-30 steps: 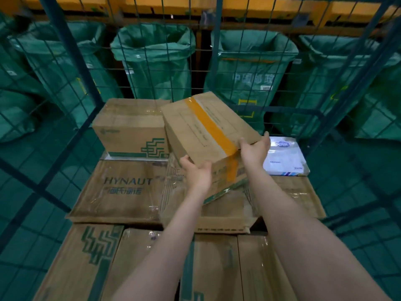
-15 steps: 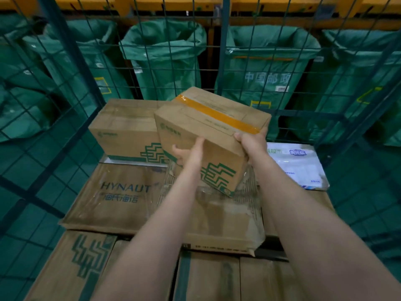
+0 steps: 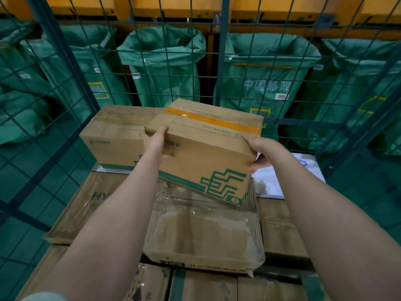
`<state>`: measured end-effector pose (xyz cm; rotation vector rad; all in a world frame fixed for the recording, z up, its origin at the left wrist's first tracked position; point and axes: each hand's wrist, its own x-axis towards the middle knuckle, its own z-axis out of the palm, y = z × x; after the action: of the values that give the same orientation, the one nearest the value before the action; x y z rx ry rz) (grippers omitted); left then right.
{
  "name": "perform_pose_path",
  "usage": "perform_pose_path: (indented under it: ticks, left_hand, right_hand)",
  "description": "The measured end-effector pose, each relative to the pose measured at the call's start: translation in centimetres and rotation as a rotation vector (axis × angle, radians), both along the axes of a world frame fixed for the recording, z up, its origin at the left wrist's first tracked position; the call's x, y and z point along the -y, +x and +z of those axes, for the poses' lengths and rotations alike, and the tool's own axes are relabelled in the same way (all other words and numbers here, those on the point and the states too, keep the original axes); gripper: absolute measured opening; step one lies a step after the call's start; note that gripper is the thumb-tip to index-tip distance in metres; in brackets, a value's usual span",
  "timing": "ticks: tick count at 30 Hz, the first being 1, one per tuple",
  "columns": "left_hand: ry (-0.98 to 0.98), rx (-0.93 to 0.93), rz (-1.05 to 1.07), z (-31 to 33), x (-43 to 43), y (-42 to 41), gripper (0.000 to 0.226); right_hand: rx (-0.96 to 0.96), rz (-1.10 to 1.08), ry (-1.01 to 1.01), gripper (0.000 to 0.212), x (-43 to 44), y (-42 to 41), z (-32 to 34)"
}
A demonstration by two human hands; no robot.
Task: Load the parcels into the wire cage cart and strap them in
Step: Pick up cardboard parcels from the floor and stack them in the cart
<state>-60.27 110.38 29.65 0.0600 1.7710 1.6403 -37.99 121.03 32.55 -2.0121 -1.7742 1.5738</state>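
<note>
I hold a cardboard parcel [image 3: 206, 153] with orange tape across its top and a green logo on its front, tilted, above the stack inside the green wire cage cart [image 3: 65, 68]. My left hand [image 3: 155, 142] grips its upper left corner. My right hand [image 3: 259, 148] grips its right edge, fingers curled underneath. Its lower right corner hangs just over a plastic-wrapped parcel [image 3: 204, 231]. A similar cardboard box [image 3: 115, 135] stands close beside it on the left.
A flat box marked HYNAUT [image 3: 86, 205] lies at the left, a white mailer [image 3: 286, 177] at the right, more boxes [image 3: 201, 285] along the near edge. Green mail sacks [image 3: 165, 66] hang behind the cage's back wall under a yellow beam.
The parcel has turned from steeply tilted to nearly level and moved toward the back. My left hand shifted from its underside to its upper left corner.
</note>
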Motion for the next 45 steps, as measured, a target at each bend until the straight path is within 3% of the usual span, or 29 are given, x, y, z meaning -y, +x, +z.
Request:
perform_pose_path:
  ticks: [2, 4, 11, 15, 18, 23, 30, 34, 45]
  left_hand:
    - [0.031, -0.002, 0.011, 0.1, -0.8, 0.2, 0.086]
    - [0.047, -0.024, 0.028, 0.2, -1.9, 0.4, 0.083]
    - [0.106, -0.08, 0.016, -2.9, -5.9, 0.5, 0.093]
    - [-0.004, -0.085, -0.024, -5.9, -7.5, 0.2, 0.096]
    - [-0.083, -0.052, -0.083, -9.5, -7.2, 0.3, 0.081]
    - [-0.127, -0.001, -0.089, -12.1, -6.2, 1.4, 0.07]
    - [-0.318, -0.148, -0.145, -10.3, -4.9, 2.8, 0.088]
    - [-0.362, -0.269, -0.197, -8.5, -3.2, 3.3, 0.078]
    - [-0.216, -0.27, -0.268, 0.2, 3.2, 6.9, 0.049]
  right_hand:
    - [0.078, -0.046, 0.195, 0.026, -0.9, -0.3, 0.6]
    - [0.119, -0.142, 0.325, 0.03, -1.8, -0.2, 0.3]
    - [-0.207, -0.341, 0.589, 0.036, -5.2, -0.3, -4.7]
    - [-0.167, -0.307, 0.556, 0.03, -6.0, 0.1, -7.2]
    - [-0.118, -0.237, 0.441, 0.024, -5.6, 0.8, -11.1]
    - [-0.133, -0.209, 0.383, 0.035, -4.7, 1.4, -14.1]
    - [-0.108, -0.235, 0.298, 0.048, -3.1, 1.3, -14.0]
    - [-0.068, -0.258, 0.339, 0.047, -1.7, 2.1, -12.4]
    - [-0.219, -0.192, 0.319, 0.045, 6.2, 2.1, -4.3]
